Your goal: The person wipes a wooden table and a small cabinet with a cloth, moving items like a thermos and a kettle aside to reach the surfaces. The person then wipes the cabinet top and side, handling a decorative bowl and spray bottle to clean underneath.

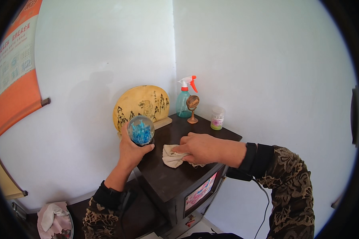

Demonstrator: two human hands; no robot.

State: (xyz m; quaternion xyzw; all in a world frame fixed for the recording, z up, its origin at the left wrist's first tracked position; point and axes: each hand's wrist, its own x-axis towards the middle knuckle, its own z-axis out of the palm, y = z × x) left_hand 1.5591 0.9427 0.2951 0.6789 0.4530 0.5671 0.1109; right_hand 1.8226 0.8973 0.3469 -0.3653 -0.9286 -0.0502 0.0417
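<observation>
My left hand (133,152) grips a clear glass globe (141,131) with blue figures inside, at the left edge of a dark wooden cabinet top (167,182). A cream cloth (174,156) lies bunched under the fingers of my right hand (199,148), pressed on the cabinet top. Behind the globe stands an oval wooden plaque (142,101) with a painted tiger and trees, on a pale wooden base. Part of the plaque is hidden by the globe and my left hand.
At the back corner stand a teal spray bottle (183,104), a small copper-coloured ornament on a stem (193,103) and a lidded jar (217,119). White walls meet behind them. A pink cloth (53,219) covers something lower left; a hanging calendar (18,59) is on the left wall.
</observation>
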